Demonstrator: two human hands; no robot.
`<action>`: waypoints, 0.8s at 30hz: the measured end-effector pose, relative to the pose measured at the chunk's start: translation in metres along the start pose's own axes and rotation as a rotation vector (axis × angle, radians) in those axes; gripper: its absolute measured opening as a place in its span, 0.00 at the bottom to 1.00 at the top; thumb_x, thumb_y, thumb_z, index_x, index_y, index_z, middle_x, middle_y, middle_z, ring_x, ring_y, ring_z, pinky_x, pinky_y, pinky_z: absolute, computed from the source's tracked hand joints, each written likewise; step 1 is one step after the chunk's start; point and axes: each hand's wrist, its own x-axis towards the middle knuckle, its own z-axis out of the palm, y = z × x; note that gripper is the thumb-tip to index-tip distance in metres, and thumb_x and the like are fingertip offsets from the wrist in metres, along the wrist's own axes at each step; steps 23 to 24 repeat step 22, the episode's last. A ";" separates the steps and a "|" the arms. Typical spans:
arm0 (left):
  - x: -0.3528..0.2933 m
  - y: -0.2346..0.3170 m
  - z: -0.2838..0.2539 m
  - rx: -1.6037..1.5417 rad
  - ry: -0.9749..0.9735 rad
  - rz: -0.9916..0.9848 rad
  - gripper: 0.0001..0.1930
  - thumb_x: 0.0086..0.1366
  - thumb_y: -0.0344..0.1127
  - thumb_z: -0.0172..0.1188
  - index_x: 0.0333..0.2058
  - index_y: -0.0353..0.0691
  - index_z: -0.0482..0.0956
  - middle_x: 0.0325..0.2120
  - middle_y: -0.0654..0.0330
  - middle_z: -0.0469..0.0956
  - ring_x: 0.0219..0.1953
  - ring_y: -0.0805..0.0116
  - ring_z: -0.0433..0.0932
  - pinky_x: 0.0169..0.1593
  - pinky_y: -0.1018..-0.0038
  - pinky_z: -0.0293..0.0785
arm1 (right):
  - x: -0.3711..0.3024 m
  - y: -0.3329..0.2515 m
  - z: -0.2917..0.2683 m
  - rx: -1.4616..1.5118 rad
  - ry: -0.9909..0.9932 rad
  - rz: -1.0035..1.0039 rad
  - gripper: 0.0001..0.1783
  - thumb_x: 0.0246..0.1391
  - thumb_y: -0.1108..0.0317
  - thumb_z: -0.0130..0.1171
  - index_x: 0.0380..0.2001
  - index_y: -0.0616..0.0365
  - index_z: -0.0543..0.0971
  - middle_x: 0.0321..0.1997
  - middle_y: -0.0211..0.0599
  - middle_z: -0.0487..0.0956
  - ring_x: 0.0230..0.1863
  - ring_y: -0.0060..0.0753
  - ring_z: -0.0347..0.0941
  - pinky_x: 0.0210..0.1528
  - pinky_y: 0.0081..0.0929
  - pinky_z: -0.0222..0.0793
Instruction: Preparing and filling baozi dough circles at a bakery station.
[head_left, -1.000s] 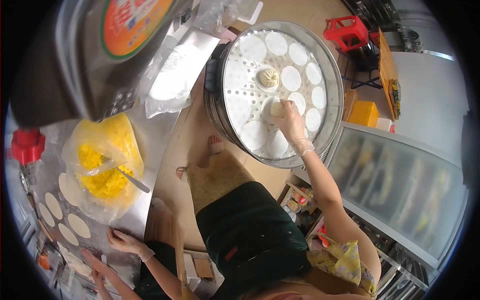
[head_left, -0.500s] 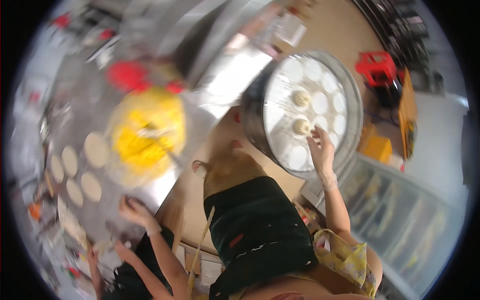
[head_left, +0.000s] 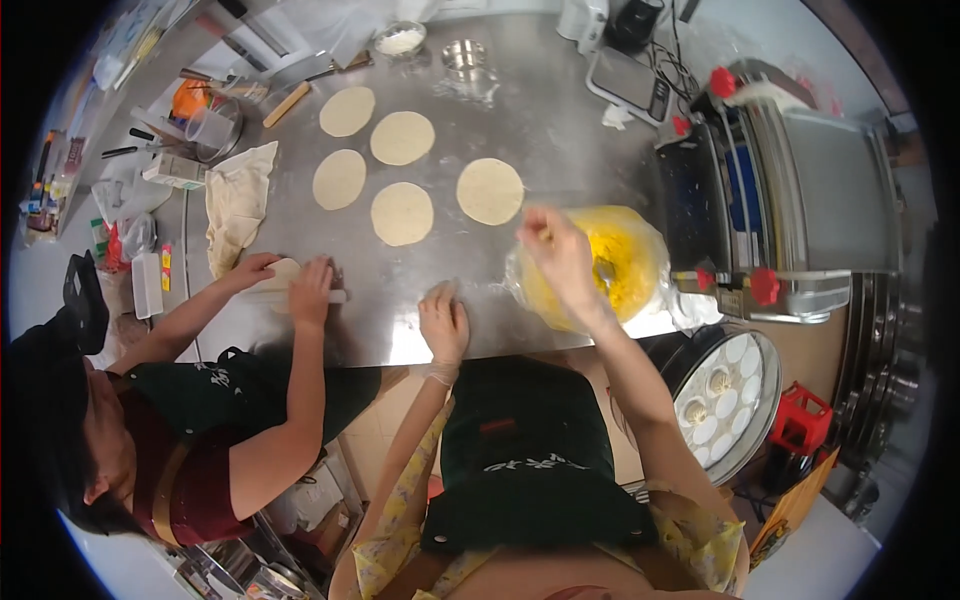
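My left hand [head_left: 443, 325] rests on the steel table [head_left: 545, 130] near its front edge, fingers loosely bent and no object visible in them. Smeared by motion, my right hand [head_left: 560, 255] is over the left side of a plastic-lined bowl [head_left: 525, 285]. Its fingertips are bent, and I cannot make out anything in them. Yellow shredded filling [head_left: 622, 265] lies in the bowl, with a utensil stuck in it. Just beyond my right hand lies a flat dough round [head_left: 490, 191]. Several more rounds [head_left: 402, 138] lie farther left.
At right, a round steamer tray [head_left: 765, 425] holds white paper discs and two pleated buns [head_left: 719, 381]. A co-worker at left works dough [head_left: 283, 275] with a rolling pin [head_left: 338, 296]. A scale [head_left: 625, 85] and a machine [head_left: 740, 190] stand at the back right.
The view has swung from the steamer to the table. My right hand has left the bun in the steamer and moved left, over the filling bowl. My left hand is still at the table.
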 end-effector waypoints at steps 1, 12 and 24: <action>0.003 0.000 -0.003 -0.050 0.006 -0.014 0.21 0.57 0.25 0.58 0.51 0.42 0.75 0.46 0.50 0.74 0.47 0.50 0.71 0.53 0.60 0.68 | 0.031 0.005 0.016 -0.041 0.001 0.000 0.16 0.49 0.65 0.65 0.42 0.55 0.79 0.38 0.44 0.82 0.39 0.49 0.80 0.41 0.38 0.74; 0.041 -0.001 -0.026 -0.397 -0.066 -0.313 0.18 0.60 0.20 0.54 0.50 0.36 0.75 0.44 0.50 0.75 0.47 0.55 0.75 0.50 0.68 0.72 | 0.158 0.113 0.102 -0.497 -0.226 0.364 0.17 0.43 0.63 0.67 0.39 0.54 0.79 0.37 0.43 0.82 0.42 0.48 0.79 0.44 0.39 0.73; 0.050 -0.005 -0.025 -0.567 -0.002 -0.536 0.15 0.64 0.22 0.52 0.49 0.33 0.75 0.46 0.52 0.75 0.51 0.54 0.74 0.56 0.66 0.70 | 0.150 0.098 0.096 -0.420 -0.309 0.313 0.21 0.44 0.59 0.65 0.43 0.55 0.80 0.40 0.44 0.83 0.44 0.46 0.79 0.48 0.36 0.73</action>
